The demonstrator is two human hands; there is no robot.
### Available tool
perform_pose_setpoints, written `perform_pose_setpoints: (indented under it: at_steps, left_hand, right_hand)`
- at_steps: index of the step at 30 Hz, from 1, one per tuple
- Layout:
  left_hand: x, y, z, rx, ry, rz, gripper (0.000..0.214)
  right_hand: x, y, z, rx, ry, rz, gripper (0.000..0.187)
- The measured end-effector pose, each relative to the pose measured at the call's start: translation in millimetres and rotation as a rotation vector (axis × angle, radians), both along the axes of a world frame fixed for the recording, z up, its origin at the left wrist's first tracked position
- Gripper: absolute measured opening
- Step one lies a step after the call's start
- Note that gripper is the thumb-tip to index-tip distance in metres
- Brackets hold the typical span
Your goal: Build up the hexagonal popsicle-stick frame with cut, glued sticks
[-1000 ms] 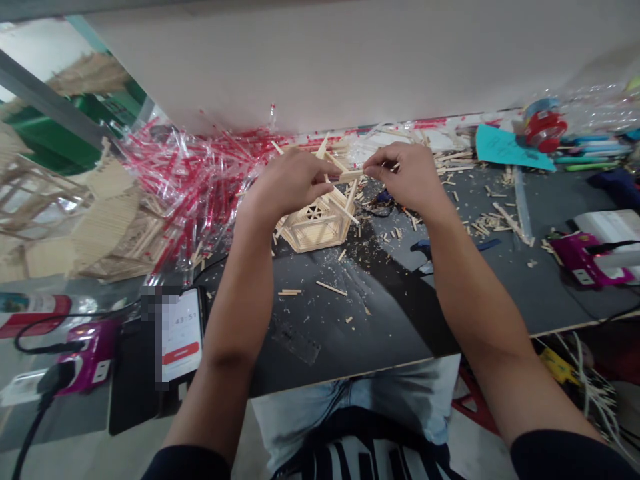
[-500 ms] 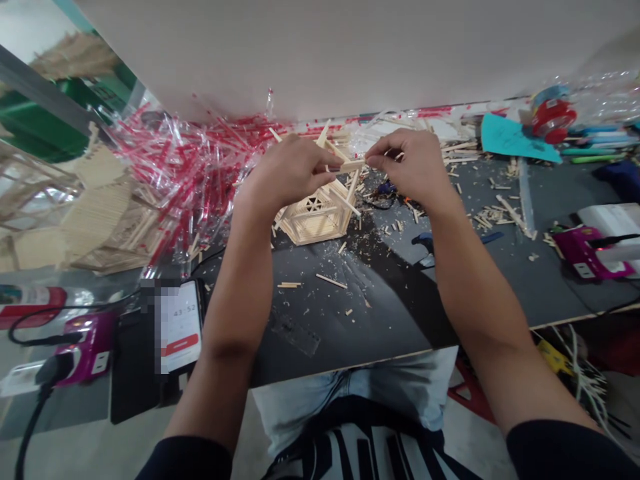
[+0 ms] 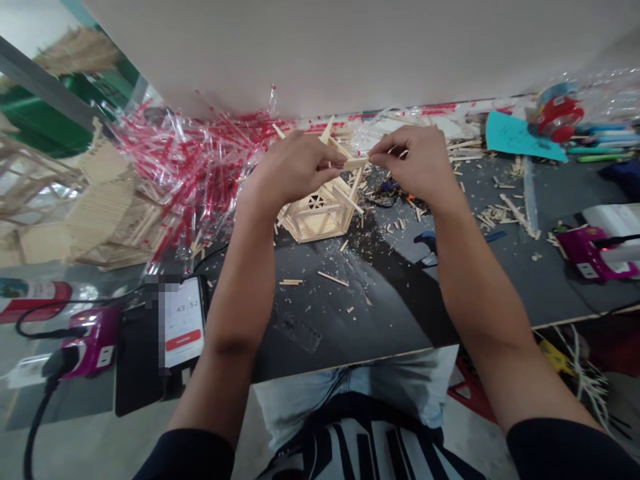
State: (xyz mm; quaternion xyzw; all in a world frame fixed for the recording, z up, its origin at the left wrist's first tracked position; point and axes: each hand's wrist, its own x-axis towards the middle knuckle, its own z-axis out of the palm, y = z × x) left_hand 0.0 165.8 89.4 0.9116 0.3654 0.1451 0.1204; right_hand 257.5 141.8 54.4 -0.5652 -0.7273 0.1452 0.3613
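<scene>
Wooden stick point(image 3: 356, 162) pinched end to end by left hand point(image 3: 289, 167) and right hand point(image 3: 413, 163), both nearly closed, keeping it level above hexagonal stick model point(image 3: 315, 217) near surface point(image 3: 380, 320) far edge.

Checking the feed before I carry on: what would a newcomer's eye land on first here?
The left hand and right hand pinch a wooden stick above a hexagonal stick model, mid-bench. Left of them sprawls a heap of red-and-clear plastic wrappers; at upper right lies a teal paper.
</scene>
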Motion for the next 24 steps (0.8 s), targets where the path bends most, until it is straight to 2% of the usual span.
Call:
perform_pose_setpoints:
  at_steps: [4, 14, 24]
  left_hand:
    - [0.5, -1.7, 0.9, -0.019, 0.003, 0.045, 0.033]
    - [-1.2, 1.8, -2.3, -0.006, -0.004, 0.034, 0.031]
    - [1.1, -1.3, 3.8, -0.038, 0.036, 0.069, 0.034]
  right_hand:
    - [1.5, 0.2, -1.1, -0.017, -0.004, -0.003, 0.016]
    - [-1.4, -1.6, 1.3, -0.011, -0.005, -0.019, 0.017]
    - [-3.1, -4.2, 2.8, -0.007, -0.003, -0.015, 0.017]
